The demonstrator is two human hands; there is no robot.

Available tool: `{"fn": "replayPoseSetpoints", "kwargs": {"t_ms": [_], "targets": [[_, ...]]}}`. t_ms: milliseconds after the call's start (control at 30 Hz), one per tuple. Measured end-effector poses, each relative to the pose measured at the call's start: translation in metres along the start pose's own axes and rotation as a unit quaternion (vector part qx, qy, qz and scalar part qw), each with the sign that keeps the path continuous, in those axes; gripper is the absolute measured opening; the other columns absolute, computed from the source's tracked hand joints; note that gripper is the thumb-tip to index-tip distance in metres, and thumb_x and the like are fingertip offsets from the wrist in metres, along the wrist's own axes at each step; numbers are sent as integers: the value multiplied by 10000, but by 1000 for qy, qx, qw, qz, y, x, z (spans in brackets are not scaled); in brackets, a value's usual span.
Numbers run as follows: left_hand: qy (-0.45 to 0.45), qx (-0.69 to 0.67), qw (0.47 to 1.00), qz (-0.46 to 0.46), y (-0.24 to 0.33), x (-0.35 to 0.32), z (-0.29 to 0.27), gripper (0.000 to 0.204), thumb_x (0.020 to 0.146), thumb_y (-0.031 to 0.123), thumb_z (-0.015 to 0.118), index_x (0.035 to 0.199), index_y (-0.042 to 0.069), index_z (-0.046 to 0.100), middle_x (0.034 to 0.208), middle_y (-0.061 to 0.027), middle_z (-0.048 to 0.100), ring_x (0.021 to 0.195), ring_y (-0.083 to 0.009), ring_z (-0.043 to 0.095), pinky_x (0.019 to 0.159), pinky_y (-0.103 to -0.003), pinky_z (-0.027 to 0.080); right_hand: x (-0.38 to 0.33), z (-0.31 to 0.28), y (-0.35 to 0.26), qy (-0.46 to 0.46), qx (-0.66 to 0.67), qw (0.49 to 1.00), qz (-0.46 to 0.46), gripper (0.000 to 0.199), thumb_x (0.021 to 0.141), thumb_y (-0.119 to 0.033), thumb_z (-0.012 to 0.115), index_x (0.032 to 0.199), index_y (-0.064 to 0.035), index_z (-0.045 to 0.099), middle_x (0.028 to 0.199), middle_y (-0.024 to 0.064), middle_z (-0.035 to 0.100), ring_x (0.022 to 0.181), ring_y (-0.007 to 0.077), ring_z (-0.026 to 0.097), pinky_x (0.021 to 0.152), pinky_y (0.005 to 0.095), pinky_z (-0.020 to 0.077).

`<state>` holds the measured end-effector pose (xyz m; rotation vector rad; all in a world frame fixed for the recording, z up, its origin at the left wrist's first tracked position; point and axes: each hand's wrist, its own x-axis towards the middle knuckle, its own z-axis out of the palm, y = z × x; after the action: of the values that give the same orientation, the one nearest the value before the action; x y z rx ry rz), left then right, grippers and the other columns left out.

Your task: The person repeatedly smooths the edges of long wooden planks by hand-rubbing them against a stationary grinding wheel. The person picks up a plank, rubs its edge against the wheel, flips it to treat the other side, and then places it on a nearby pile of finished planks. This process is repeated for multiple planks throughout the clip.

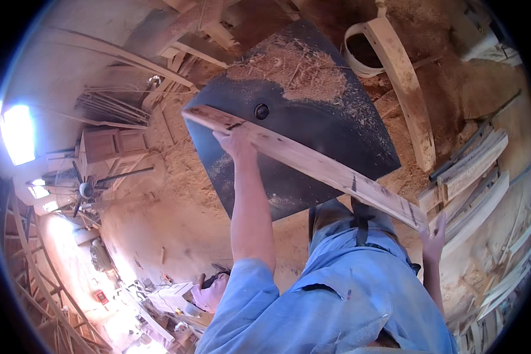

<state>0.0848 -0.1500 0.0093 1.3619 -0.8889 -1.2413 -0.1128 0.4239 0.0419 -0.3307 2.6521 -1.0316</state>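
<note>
We see a long plank (312,165) lying slantwise across a dark table (336,135), one end at the table's left corner and the other running off past its near right edge. The left hand (235,141) is closed around the plank near that left end, fingers wrapped over its near edge. The right hand (433,239) sits at the plank's other end, spread and pressed up under it; how firmly it grips we cannot tell. On the table beyond the plank lies a heap of sawdust (289,68), and between heap and plank a small round black knob (261,111) stands just beside the plank's far edge, the one raised thing close to it. The rest of the table top near the plank is bare but dusted. Past the table's far right corner a curved beam (410,88) lies on the sawdust floor, with a white hoop (357,59) beside its far end. Right of the table, close by the plank's right end, a stack of boards (478,183) crowds that side and leaves little room there. Left of the table the floor is open dust, and well off that way stand a wooden cabinet (109,147) and a fan (87,190). Below the table's near edge we see our own blue shirt (348,301).
</note>
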Motion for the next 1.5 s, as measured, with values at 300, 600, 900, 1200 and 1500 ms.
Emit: {"fn": "replayPoseSetpoints", "kwargs": {"t_ms": [300, 600, 900, 1200, 1500], "targets": [[8, 134, 991, 2, -3, 34, 37, 668, 821, -120, 480, 1464, -42, 316, 1262, -191, 512, 1085, -287, 596, 875, -360, 527, 43, -4, -43, -317, -251, 900, -164, 431, 781, -54, 726, 1209, -62, 677, 1058, 199, 734, 998, 390, 694, 888, 499, 543], [-53, 213, 974, 64, -33, -58, 45, 762, 825, -110, 496, 1546, -96, 249, 1470, -249, 453, 1359, -345, 482, 1157, -376, 354, 0, -70, 47, -238, -172, 947, -130, 366, 786, 62, 681, 1141, -25, 709, 1063, 217, 736, 1000, 405, 703, 879, 465, 564], [-46, 203, 978, 5, -30, -228, 61, 930, 771, -66, 562, 1589, -127, 125, 1613, -274, 290, 1508, -335, 324, 1234, -343, 239, -29, -167, 165, -203, -214, 952, -83, 367, 790, 84, 688, 1146, -4, 708, 1084, 230, 730, 1035, 411, 701, 922, 467, 558], [-51, 160, 986, -9, -30, -212, 60, 931, 789, -59, 576, 1594, -125, 113, 1629, -279, 268, 1522, -336, 308, 1241, -342, 231, -26, -158, 168, -194, -199, 956, -94, 374, 813, 77, 695, 1179, 5, 695, 1114, 236, 721, 1042, 421, 696, 923, 479, 559], [-25, 180, 983, 2, -28, -163, 62, 901, 787, -111, 529, 1593, -125, 128, 1618, -283, 289, 1513, -340, 326, 1232, -335, 244, -8, -124, 110, -181, -210, 955, -108, 290, 814, 62, 666, 1094, 0, 705, 1033, 215, 730, 994, 419, 693, 876, 474, 560]]}}
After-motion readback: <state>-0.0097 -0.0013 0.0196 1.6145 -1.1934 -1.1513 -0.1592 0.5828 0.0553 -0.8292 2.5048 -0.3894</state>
